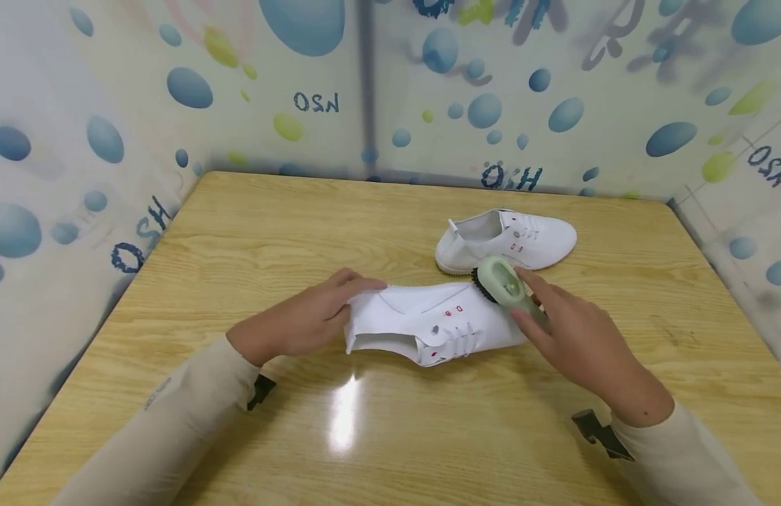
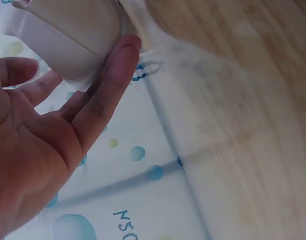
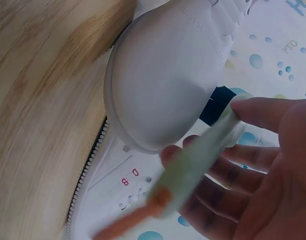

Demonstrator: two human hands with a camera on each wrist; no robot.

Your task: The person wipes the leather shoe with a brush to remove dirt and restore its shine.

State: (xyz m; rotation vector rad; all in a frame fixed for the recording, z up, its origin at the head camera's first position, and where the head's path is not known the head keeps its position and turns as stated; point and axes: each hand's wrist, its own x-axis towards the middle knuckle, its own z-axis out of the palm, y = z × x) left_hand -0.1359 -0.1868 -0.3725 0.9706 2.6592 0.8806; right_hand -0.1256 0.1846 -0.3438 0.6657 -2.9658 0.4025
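Observation:
A white lace-up shoe (image 1: pixel 396 309) lies tipped over on the table, its opening toward me and its toe to the right. My left hand (image 1: pixel 311 316) holds it by the heel (image 2: pixel 78 40), fingers along one side. In my right hand (image 1: pixel 580 337) is a pale green brush (image 1: pixel 500 281), gripped by its handle. Its dark bristles (image 3: pixel 216 105) sit against the shoe's upper side near the toe (image 3: pixel 157 75). An orange strip (image 3: pixel 133 220) hangs from the brush handle in the right wrist view.
A second white shoe (image 1: pixel 548 242) stands upright just behind, toe to the right. Both lie on a wood-grain table (image 1: pixel 289 225). Walls with blue and green dots (image 1: pixel 396 91) enclose its back and sides.

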